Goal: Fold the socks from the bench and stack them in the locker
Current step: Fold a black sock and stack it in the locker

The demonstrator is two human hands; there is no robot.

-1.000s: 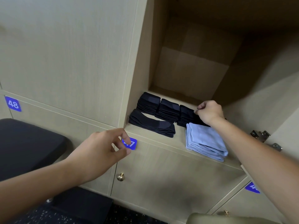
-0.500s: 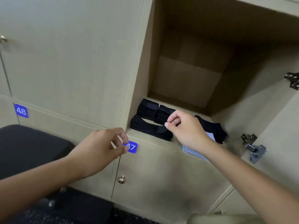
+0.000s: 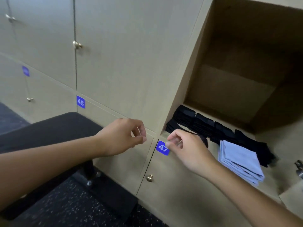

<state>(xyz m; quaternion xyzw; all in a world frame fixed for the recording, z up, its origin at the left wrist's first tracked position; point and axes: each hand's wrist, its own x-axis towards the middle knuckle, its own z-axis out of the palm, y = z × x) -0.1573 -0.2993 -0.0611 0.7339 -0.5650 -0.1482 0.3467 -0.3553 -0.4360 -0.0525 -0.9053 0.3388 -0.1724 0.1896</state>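
Both the left hand (image 3: 121, 136) and right hand (image 3: 185, 146) hung loosely curled, holding nothing, outside the open beige wooden locker (image 3: 229, 89), where folded black socks (image 3: 205, 125) lay stacked (beside pale-blue folded cloth (image 3: 239, 159)). Stacking looked done; next probably called for fetching more from the black padded bench (image 3: 49, 128).

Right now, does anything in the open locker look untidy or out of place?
Yes. The black socks at the right end lie loose and spread out, not in a neat folded stack like the others. They reach under the blue cloth toward the shelf's front edge.
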